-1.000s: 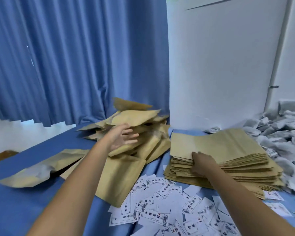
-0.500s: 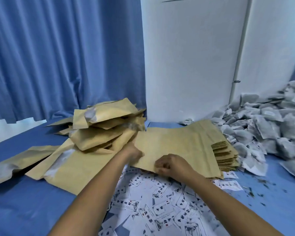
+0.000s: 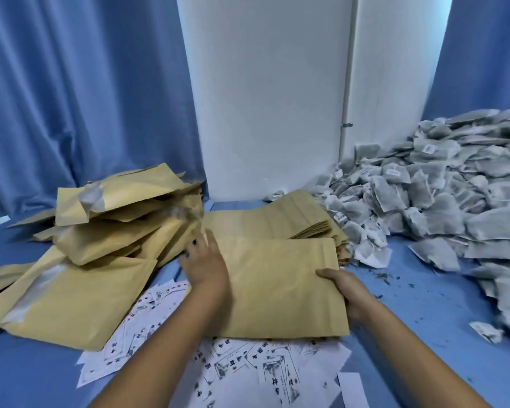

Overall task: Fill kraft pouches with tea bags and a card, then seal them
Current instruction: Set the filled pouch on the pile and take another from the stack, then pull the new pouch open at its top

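Nearest the camera, printed cards (image 3: 248, 375) lay scattered in a loose white drift on the blue worktop (image 3: 418, 307). Just above them, one flat kraft pouch (image 3: 280, 287) was held between both hands, its near edge over the cards. The right hand (image 3: 346, 290) gripped the pouch's right edge, thumb on top and fingers curled under. The left hand (image 3: 203, 262) lay flat against the pouch's left edge, fingers straight and loose, dark polish on the nails.

Behind the pouch sat the stack of empty pouches (image 3: 277, 220), neat and squared. To the left, filled pouches (image 3: 115, 219) were heaped in a messy pile, one big one (image 3: 80, 298) lying flat in front. Far right, a great mound of tea bags (image 3: 442, 189) ran to the wall, with loose tea crumbs (image 3: 383, 275) on the cloth. At the back hung a blue curtain (image 3: 80, 83) beside a white wall panel (image 3: 265, 92).
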The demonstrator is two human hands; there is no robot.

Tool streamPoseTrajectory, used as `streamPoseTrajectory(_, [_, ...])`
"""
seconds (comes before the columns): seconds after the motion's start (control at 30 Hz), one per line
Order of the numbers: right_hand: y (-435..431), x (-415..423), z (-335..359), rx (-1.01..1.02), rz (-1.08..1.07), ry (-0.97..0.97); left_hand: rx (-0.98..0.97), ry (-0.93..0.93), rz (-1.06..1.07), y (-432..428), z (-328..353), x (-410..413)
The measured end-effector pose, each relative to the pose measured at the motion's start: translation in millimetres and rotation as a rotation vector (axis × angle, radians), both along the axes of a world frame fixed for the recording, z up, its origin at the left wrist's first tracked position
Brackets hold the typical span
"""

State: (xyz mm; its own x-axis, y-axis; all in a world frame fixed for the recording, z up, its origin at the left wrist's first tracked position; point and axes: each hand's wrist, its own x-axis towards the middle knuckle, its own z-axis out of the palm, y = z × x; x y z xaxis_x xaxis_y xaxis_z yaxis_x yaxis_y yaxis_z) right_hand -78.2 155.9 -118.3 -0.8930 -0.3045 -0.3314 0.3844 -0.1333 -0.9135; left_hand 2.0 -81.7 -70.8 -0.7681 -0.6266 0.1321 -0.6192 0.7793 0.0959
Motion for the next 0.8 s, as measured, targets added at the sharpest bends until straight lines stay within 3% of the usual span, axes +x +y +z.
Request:
streamPoseTrajectory(0.03, [6, -1, 2, -0.030, 0.024, -0.019, -0.150, 0.114, -0.086, 23, 2, -4])
streamPoseTrajectory(0.1, [16, -2, 4, -0.002, 0.089, -0.025, -0.148, 0.240, -0.294, 69, -4, -14])
streamPoseTrajectory(0.2, [30, -4, 0, 0.026, 0.212, -0.023, 0.303, 0.144, -0.556, 140, -19, -26])
streamPoseTrajectory(0.23, [36, -5, -2, -0.013, 0.237, -0.041, 0.315, 0.098, -0.600, 157, -29, -29])
streamPoseTrajectory(0.3, [49, -8, -7, -0.135, 0.241, -0.094, 0.295, 0.122, -0.578, 176, -49, -38])
streamPoseTrajectory(0.43, [70, -10, -32, -0.317, 0.168, -0.074, 0.541, 0.199, -0.415, 188, -79, -57])
streamPoseTrajectory(0.53, [69, -4, -36, -0.261, 0.221, 0.068, 0.647, 0.266, -0.351, 185, -88, -65])
streamPoseTrajectory(0.67, [65, -2, -34, -0.256, 0.240, 0.124, 0.998, 0.427, -0.412, 173, -95, -68])
streamPoseTrajectory(0.8, [67, 0, -30, -0.196, 0.199, 0.137, 1.078, 0.448, -0.415, 172, -98, -70])
